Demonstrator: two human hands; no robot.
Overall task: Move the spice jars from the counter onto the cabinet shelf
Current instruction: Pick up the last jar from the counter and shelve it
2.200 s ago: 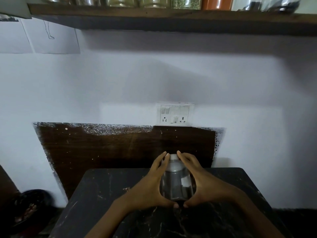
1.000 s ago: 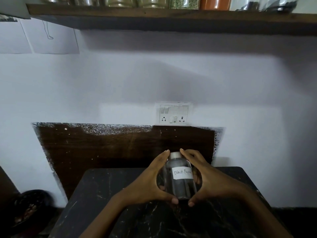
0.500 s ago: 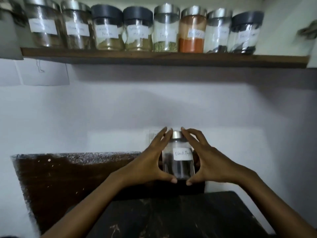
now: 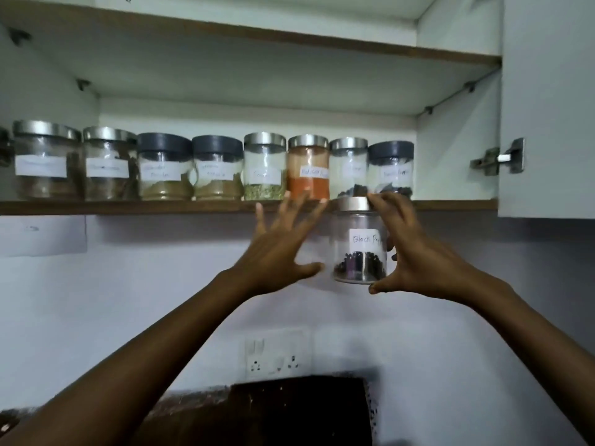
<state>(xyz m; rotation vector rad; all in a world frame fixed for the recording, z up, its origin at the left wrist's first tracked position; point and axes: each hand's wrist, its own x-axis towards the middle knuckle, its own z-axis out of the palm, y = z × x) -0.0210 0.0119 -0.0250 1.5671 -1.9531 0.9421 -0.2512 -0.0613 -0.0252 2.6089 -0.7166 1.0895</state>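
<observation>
- The lift is well along, going by how things lie. Eight labelled spice jars (image 4: 264, 167) stand in a row on the cabinet shelf (image 4: 128, 207), above and to the left of the grip.
- The Black Pepper jar (image 4: 359, 243) is in the air and upright. Its steel lid is level with the shelf's front edge, so it is not yet set down.
- The counter is out of view, so I cannot tell whether more jars wait there.
- The right hand (image 4: 418, 259) holds this jar from its right side, fingers curled over the lid and thumb under the base.
- The left hand (image 4: 280, 249) is just left of the jar and apart from it. Its fingers are spread straight and hold nothing, with the tips near the shelf edge below the jar of orange-red powder (image 4: 308, 169).
- The jar has yet to rise over the edge and find room. The row straight above the grip looks full to the cabinet wall, so a neighbour may need nudging.
</observation>
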